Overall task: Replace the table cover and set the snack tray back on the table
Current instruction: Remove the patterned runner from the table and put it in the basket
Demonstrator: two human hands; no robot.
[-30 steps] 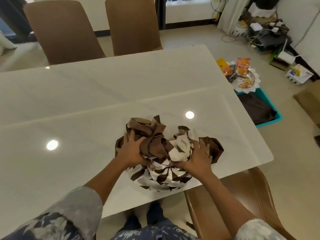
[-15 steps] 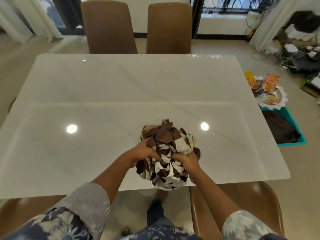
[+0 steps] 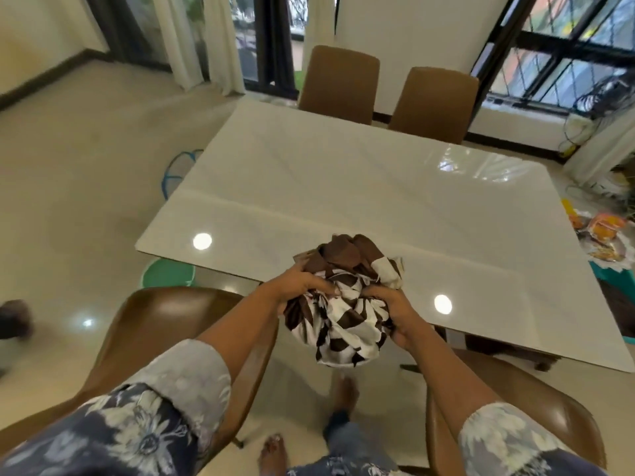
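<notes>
cover: our table cover (image 3: 347, 314) is a bunched brown-and-white wad at the near edge of the table (image 3: 343, 187). Its top is over the slab and its bottom hangs past the edge. We can't tell if it touches.
left hand: left hand (image 3: 302, 283) has its fingers dug into the wad's left side, gripping.
right hand: right hand (image 3: 391, 310) is curled round the lower right, gripping.
snack tray: snack tray (image 3: 604, 249) is on the floor right of the table, well apart from both hands.
risk, tangle: we see no corner or hem singled out, so the spread may come out twisted.
risk, slide: the top looks glossy, so we judge an uneven overhang could drag the cover off.
risk, snag: a hem may catch the near left chair (image 3: 165, 321) or near right chair (image 3: 515, 389).
around: two far chairs (image 3: 340, 84), a green tub (image 3: 168, 273) and a teal crate (image 3: 615, 276).
in the way: the near chairs flank us, and the crate crowds the tray.
</notes>
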